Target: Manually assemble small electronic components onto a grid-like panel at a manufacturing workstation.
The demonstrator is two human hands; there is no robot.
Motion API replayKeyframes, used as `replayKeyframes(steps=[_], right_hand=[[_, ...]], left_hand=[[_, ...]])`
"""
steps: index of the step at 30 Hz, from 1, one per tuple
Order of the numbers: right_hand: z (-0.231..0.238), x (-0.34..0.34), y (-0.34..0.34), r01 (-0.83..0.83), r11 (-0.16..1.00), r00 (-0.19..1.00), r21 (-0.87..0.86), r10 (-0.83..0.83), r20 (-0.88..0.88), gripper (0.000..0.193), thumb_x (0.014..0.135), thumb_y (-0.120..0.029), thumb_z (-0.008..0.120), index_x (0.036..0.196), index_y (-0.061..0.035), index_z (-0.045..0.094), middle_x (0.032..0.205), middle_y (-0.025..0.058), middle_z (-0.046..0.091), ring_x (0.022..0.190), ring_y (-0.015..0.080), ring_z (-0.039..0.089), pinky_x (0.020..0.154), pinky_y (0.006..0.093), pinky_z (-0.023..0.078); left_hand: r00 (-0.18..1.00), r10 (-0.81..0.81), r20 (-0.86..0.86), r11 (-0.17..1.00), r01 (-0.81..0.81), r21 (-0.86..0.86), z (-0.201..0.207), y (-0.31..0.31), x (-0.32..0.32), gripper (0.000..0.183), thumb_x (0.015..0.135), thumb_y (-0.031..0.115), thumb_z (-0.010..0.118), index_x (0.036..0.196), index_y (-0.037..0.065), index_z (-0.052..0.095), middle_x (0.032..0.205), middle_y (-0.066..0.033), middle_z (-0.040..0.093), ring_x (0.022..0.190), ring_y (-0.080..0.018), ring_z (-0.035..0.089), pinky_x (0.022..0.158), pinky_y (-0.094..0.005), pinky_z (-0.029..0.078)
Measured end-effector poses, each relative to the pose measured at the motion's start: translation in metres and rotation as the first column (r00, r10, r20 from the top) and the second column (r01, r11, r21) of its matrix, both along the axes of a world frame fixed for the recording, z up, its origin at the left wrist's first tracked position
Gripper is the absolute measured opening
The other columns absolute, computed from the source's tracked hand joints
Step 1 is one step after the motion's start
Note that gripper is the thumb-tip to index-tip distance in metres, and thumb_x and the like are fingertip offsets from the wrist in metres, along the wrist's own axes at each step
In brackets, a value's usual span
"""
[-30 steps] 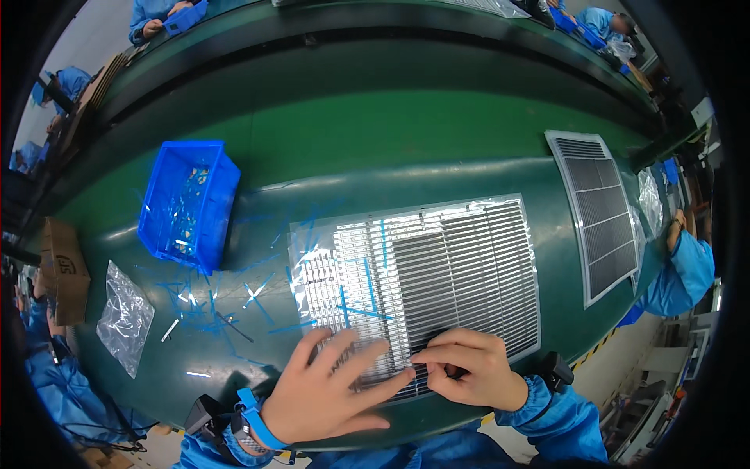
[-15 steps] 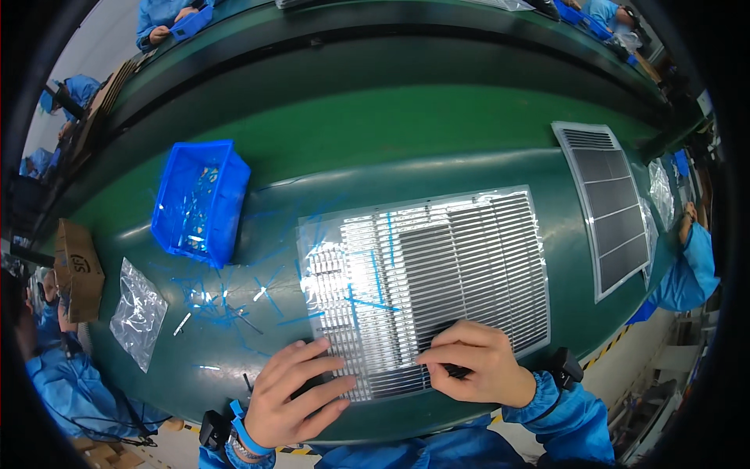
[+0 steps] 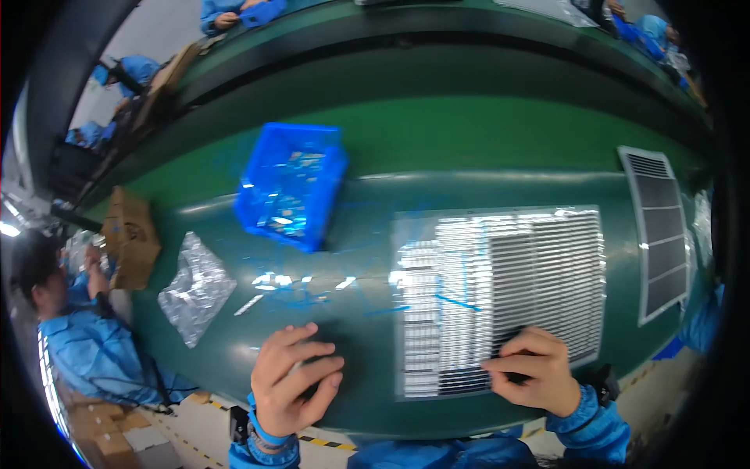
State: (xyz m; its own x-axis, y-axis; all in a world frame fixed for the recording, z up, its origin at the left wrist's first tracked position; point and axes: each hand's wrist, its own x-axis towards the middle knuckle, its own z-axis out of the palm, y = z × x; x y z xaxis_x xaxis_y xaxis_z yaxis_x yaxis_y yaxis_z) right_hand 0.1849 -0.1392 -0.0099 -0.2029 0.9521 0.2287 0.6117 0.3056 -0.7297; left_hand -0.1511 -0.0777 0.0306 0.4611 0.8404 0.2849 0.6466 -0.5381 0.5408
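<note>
My right hand [image 3: 539, 369] is closed in a pinch at the lower part of a clear sheet [image 3: 401, 328] covered with rows of thin silver and dark strips [image 3: 558, 273]. Something dark shows among its fingers, too unclear to name. To the left of the sheet, my left hand [image 3: 293, 379] hovers over the green table with its fingers spread, holding nothing. Narrow blue film strips [image 3: 459, 302] lie on the sheet, and more are scattered on the table beside it.
A blue bin [image 3: 248, 195] with small shiny pieces stands at the back left. A clear plastic bag [image 3: 195, 285] and a cardboard box [image 3: 133, 238] are further left, near a seated person [image 3: 94, 336]. Another striped sheet [image 3: 660, 227] lies at the right.
My left hand has left the sheet's left edge and moved leftward, away from it. My right hand stays pinched at the sheet's lower part. The whole view has swung toward the left.
</note>
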Motion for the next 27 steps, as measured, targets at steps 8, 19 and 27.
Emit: replayKeyframes(steps=[8, 19, 27], right_hand=[[0.002, -0.003, -0.003, 0.075, 0.997, 0.997, -0.014, -0.075, 0.002, 0.024, 0.062, -0.003, 0.077, 0.083, -0.0134, 0.082, 0.075, 0.0011, 0.061, 0.061, 0.0166, 0.058, 0.054, 0.0302, 0.047], [0.002, -0.004, -0.005, 0.110, 0.993, 0.994, -0.039, -0.110, 0.004, 0.021, 0.064, -0.002, 0.078, 0.083, -0.0110, 0.080, 0.076, 0.0027, 0.062, 0.065, 0.0190, 0.060, 0.058, 0.0322, 0.047], [0.003, -0.003, -0.005, 0.099, 0.994, 0.994, -0.050, -0.101, -0.042, 0.021, 0.064, -0.002, 0.078, 0.083, -0.0102, 0.080, 0.078, 0.0035, 0.064, 0.066, 0.0187, 0.061, 0.057, 0.0316, 0.049]], left_hand=[[0.954, 0.295, -0.053, 0.941, -0.300, -0.160, 0.016, -0.015, -0.029, 0.018, 0.078, 0.005, 0.076, 0.096, 0.002, 0.074, 0.088, -0.0136, 0.072, 0.085, -0.0312, 0.067, 0.080, -0.0379, 0.053], [0.944, 0.013, -0.329, 0.959, -0.105, -0.263, 0.015, -0.017, -0.041, 0.053, 0.070, 0.024, 0.089, 0.120, 0.016, 0.074, 0.106, -0.0068, 0.062, 0.095, -0.0273, 0.059, 0.082, -0.0392, 0.051], [0.958, 0.040, -0.285, 0.954, -0.122, -0.273, 0.011, -0.012, -0.038, 0.052, 0.066, 0.025, 0.091, 0.113, 0.013, 0.073, 0.107, -0.0080, 0.065, 0.095, -0.0296, 0.061, 0.082, -0.0393, 0.052]])
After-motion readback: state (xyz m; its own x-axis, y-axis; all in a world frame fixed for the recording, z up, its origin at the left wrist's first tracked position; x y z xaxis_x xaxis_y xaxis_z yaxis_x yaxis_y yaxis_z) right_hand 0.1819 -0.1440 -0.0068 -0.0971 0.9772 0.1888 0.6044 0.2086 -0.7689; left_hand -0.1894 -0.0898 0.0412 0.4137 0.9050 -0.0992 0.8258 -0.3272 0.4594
